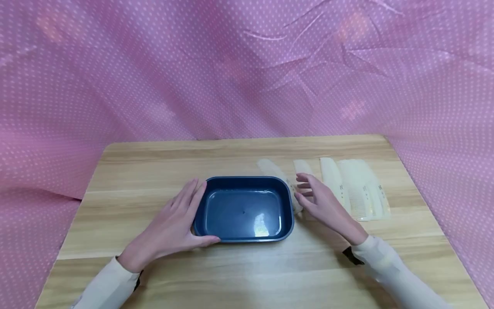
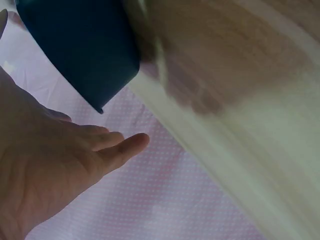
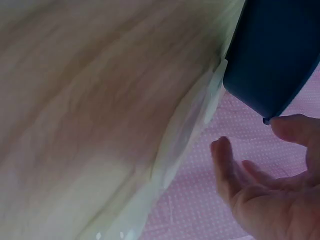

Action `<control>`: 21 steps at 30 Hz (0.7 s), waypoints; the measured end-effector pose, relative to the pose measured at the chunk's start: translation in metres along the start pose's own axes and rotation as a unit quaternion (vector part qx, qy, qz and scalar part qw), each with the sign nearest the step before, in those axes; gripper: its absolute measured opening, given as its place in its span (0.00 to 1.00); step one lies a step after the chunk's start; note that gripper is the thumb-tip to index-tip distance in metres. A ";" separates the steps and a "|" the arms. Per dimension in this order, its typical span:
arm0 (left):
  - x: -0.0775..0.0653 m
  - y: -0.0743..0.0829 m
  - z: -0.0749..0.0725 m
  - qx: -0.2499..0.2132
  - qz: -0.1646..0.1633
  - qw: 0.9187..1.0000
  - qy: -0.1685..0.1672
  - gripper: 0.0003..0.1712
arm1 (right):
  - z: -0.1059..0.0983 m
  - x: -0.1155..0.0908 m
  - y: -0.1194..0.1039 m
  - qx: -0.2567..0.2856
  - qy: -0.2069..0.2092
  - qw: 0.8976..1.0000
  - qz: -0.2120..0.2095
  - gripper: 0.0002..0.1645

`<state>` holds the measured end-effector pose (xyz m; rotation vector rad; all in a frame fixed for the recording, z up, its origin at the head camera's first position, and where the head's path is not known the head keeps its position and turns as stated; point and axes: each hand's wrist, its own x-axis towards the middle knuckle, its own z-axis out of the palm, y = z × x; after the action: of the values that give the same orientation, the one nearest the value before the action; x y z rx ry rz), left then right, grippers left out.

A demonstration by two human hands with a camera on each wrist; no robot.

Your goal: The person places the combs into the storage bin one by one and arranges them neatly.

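A dark blue plastic box (image 1: 231, 214) with rounded corners stands on the table, nothing inside it. My left hand (image 1: 171, 227) lies along its left side, fingers straight at the far corner and thumb at the near rim. In the left wrist view the left hand (image 2: 55, 160) is below the box's outer wall (image 2: 80, 45). To the box's right, my right hand (image 1: 326, 204) hovers with loosely bent fingers, thumb near the right rim, holding nothing. One pale comb (image 1: 269, 167) leans under or beside the box's right side. Another comb (image 1: 302, 165) is partly hidden behind the right hand.
More pale, translucent combs (image 1: 359, 184) lie in an overlapping row on the right of the wooden table (image 1: 247, 279). A pink dotted cloth (image 1: 216, 86) hangs behind and at both sides of the table.
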<state>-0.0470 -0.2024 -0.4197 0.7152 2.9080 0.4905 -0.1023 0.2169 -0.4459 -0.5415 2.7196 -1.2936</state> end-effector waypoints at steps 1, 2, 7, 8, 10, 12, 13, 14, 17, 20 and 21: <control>0.000 -0.001 0.001 -0.012 -0.007 1.000 -0.007 0.83 | 0.002 0.002 0.001 0.005 -0.002 1.000 0.012 0.34; -0.001 -0.002 0.003 -0.022 -0.013 1.000 -0.010 0.83 | 0.004 0.003 0.002 0.008 -0.005 1.000 0.020 0.34; -0.001 -0.008 0.014 -0.085 -0.022 0.996 -0.004 0.85 | 0.010 0.008 0.006 -0.016 -0.024 0.999 0.028 0.37; -0.001 -0.008 0.016 -0.097 -0.023 0.995 -0.003 0.85 | 0.012 0.009 0.006 -0.027 -0.027 0.999 0.023 0.38; -0.001 -0.009 0.019 -0.120 -0.025 0.992 -0.004 0.86 | 0.014 0.011 0.006 -0.047 -0.030 0.998 0.013 0.39; -0.001 -0.010 0.022 -0.134 -0.029 0.991 -0.008 0.86 | 0.015 0.013 0.006 -0.066 -0.027 0.997 0.004 0.40; -0.001 -0.011 0.022 -0.137 -0.030 0.990 -0.009 0.86 | 0.016 0.015 0.005 -0.072 -0.025 0.997 0.000 0.41; -0.001 -0.011 0.022 -0.141 -0.032 0.989 -0.009 0.86 | 0.016 0.016 0.005 -0.078 -0.023 0.997 -0.005 0.41; 0.000 -0.012 0.022 -0.147 -0.030 0.989 -0.011 0.85 | 0.017 0.019 0.005 -0.101 -0.021 0.995 -0.007 0.42; 0.002 -0.014 0.021 -0.151 -0.026 0.988 -0.012 0.84 | 0.017 0.020 0.005 -0.123 -0.025 0.992 0.010 0.43; 0.003 -0.014 0.021 -0.151 -0.025 0.988 -0.013 0.84 | 0.017 0.021 0.005 -0.129 -0.027 0.991 0.017 0.43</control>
<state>-0.0517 -0.2072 -0.4439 0.5979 2.7319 0.8830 -0.1194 0.1998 -0.4588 -0.5388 2.8535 -0.9113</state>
